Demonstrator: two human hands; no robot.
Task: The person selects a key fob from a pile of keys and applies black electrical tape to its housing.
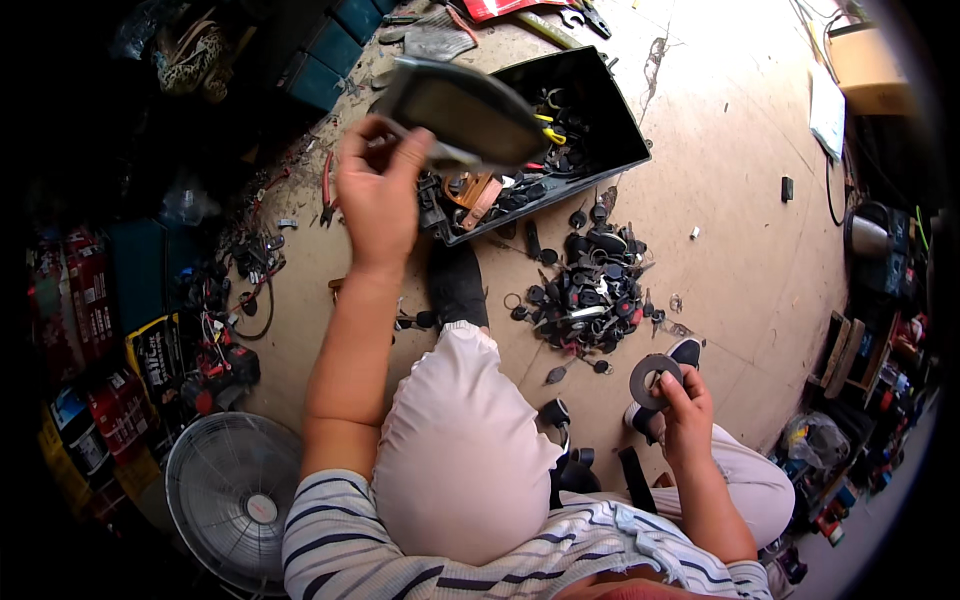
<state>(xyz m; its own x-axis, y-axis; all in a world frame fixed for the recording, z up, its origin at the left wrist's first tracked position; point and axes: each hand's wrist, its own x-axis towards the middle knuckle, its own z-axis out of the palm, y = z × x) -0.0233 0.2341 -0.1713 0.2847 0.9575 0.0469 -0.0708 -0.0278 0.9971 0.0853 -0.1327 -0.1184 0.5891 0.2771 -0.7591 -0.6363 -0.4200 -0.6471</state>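
Note:
Above the near left end of a black plastic bin [609, 103], my left hand [378, 180] is closed on the lower left edge of a dark flat panel [465, 112] with rounded corners. The panel is blurred and hides part of the bin. Keys, black parts, a brown strap-like piece [472, 192] and a yellow-handled item [551, 133] lie in the bin. In my right hand [683, 408], a flat dark ring [647, 381] is pinched between thumb and fingers, near my shoe. A heap of black-headed keys [590, 290] sits on the floor between the bin and that ring.
A round caged fan [232, 500] stands at the lower left. Red-handled pliers [327, 190] and scattered wires [240, 290] lie left of the bin. Gloves [437, 38] and tools are beyond it. Shelves with parts [850, 400] line the right side.

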